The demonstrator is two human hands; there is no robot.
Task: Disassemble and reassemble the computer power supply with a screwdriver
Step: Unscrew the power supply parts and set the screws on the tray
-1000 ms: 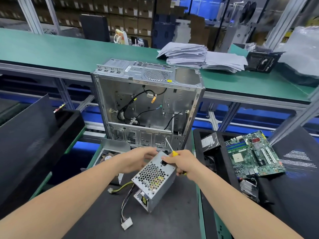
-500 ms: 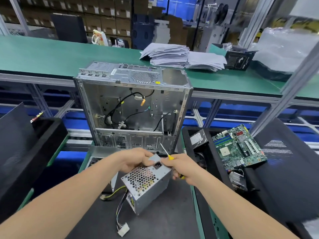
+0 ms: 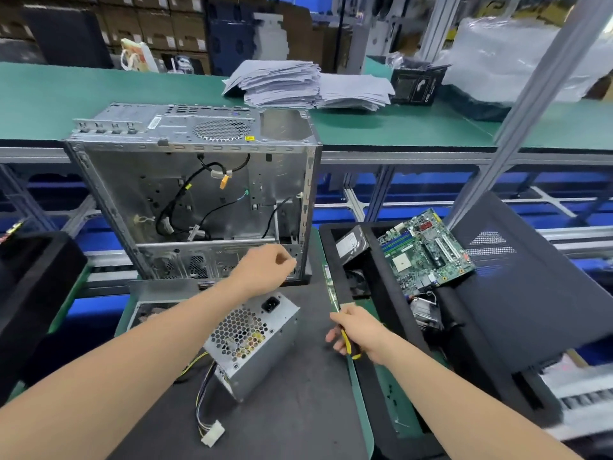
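The grey metal power supply [image 3: 255, 343] rests on the dark mat [image 3: 292, 410], its honeycomb grille and black socket facing up, cables and a white connector [image 3: 212, 433] trailing toward me. My left hand [image 3: 268, 268] hovers above and beyond it, near the base of the open computer case [image 3: 192, 190], fingers pinched together; whether something small is between them I cannot tell. My right hand [image 3: 360, 332] is off to the right of the power supply, closed around the yellow-and-black screwdriver [image 3: 348, 345]. Neither hand touches the power supply.
A black tray [image 3: 351, 257] on the right holds a green motherboard [image 3: 426, 250], a drive and a heatsink. A dark side panel [image 3: 517, 277] leans at far right. Another black tray [image 3: 36, 277] stands at left. Paper stacks [image 3: 298, 84] lie on the green bench behind.
Both hands have left the power supply, which now lies on the mat. My left hand rose toward the case base; my right hand drew the screwdriver away to the right.
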